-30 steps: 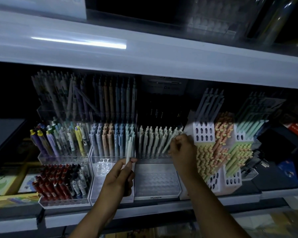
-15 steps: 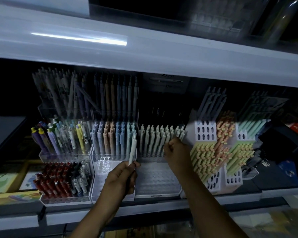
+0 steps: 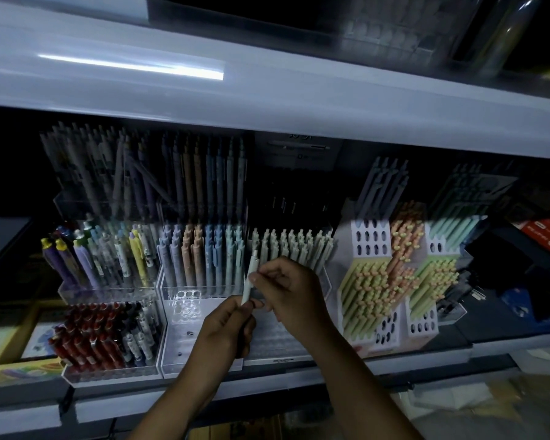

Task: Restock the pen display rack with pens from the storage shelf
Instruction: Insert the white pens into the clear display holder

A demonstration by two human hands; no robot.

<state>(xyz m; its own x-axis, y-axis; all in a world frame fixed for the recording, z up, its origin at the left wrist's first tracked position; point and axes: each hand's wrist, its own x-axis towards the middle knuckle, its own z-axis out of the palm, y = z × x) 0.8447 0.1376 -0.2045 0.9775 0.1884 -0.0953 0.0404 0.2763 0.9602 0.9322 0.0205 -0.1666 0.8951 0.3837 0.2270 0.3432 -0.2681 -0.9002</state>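
Note:
A pale white-green pen [image 3: 251, 274] stands nearly upright between my two hands in front of the clear pen display rack [image 3: 286, 354]. My left hand [image 3: 227, 328] grips its lower end, with a dark object partly hidden in the palm. My right hand [image 3: 291, 292] pinches the pen's upper half with thumb and forefinger. Behind them a row of matching pale pens [image 3: 294, 249] fills the rack's back tier. The rack's front tier shows bare holes.
Left of it stand clear racks with pastel pens [image 3: 200, 258], mixed coloured pens [image 3: 102, 258] and red and dark pens [image 3: 102, 335]. White honeycomb holders with orange and green pens [image 3: 394, 281] stand on the right. A white shelf board [image 3: 267, 100] hangs overhead.
My right hand left the row of pale pens and came left and down to pinch the pen that my left hand holds. The left hand stayed nearly still.

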